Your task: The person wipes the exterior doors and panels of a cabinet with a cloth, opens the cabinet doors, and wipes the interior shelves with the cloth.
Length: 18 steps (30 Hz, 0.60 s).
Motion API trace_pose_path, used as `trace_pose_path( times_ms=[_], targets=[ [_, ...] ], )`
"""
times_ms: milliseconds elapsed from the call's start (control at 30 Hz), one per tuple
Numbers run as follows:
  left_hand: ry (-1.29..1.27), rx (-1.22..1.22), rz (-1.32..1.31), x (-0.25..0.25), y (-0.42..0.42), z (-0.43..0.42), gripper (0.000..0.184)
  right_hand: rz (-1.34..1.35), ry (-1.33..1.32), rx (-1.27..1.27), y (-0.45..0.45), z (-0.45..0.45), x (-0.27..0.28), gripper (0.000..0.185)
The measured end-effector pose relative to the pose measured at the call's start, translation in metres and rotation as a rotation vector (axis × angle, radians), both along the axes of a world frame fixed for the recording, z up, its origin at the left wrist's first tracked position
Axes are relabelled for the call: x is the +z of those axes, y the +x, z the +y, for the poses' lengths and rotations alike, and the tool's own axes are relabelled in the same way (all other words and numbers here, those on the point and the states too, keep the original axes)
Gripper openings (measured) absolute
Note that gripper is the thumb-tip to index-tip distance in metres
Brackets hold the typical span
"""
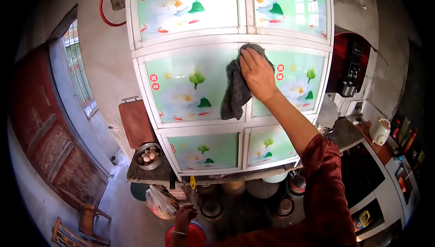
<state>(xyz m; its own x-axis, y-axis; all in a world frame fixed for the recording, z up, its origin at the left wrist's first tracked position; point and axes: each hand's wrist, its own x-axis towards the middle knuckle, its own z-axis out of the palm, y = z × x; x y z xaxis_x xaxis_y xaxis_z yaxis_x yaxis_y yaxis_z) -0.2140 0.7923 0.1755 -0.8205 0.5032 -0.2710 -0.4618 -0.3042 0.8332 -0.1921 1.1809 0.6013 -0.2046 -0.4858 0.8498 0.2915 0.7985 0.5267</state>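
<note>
One dark cloth is held bunched against the middle tier of the white-framed cabinet, at the upright between two floral panels. It is pressed flat by the extended fingers of the right hand, its loose end hanging below. The fingers of the left hand are partly curled, low beside the red basin; whether anything is grasped cannot be told. The cloth could be dropped if finger pressure were eased, or its loose end caught on a frame edge. Were the cabinet jolted, the metal bowl beside it might be disturbed and its eggs cracked. The eggs are heaped inside the bowl; the contents of the plastic bag cannot be identified, and those of the basin are not made out
</note>
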Motion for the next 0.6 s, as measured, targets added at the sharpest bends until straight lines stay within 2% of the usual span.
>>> trace_pose_path(
  times_ms=[100, 233, 367, 500, 600],
  targets=[
    [-0.031, 0.029, 0.005, 0.000, 0.002, -0.002, 0.023, -0.049, 0.064, 0.088, -0.002, 0.006, 0.013, 0.027],
    [-0.043, -0.009, -0.047, -0.012, 0.005, 0.007, 0.023, -0.097, 0.039, 0.067, 0.003, -0.001, 0.000, 0.021],
    [-0.009, -0.084, -0.048, -0.014, 0.006, 0.025, 0.022, -0.251, 0.037, 0.006, 0.008, -0.002, -0.044, 0.020],
    [0.006, -0.081, 0.030, 0.009, 0.009, 0.031, 0.022, -0.379, 0.026, -0.024, 0.022, -0.005, -0.111, 0.019],
    [-0.017, -0.074, 0.061, 0.010, 0.008, 0.024, 0.023, -0.413, -0.019, -0.041, 0.025, -0.014, -0.129, 0.018]
  ],
)
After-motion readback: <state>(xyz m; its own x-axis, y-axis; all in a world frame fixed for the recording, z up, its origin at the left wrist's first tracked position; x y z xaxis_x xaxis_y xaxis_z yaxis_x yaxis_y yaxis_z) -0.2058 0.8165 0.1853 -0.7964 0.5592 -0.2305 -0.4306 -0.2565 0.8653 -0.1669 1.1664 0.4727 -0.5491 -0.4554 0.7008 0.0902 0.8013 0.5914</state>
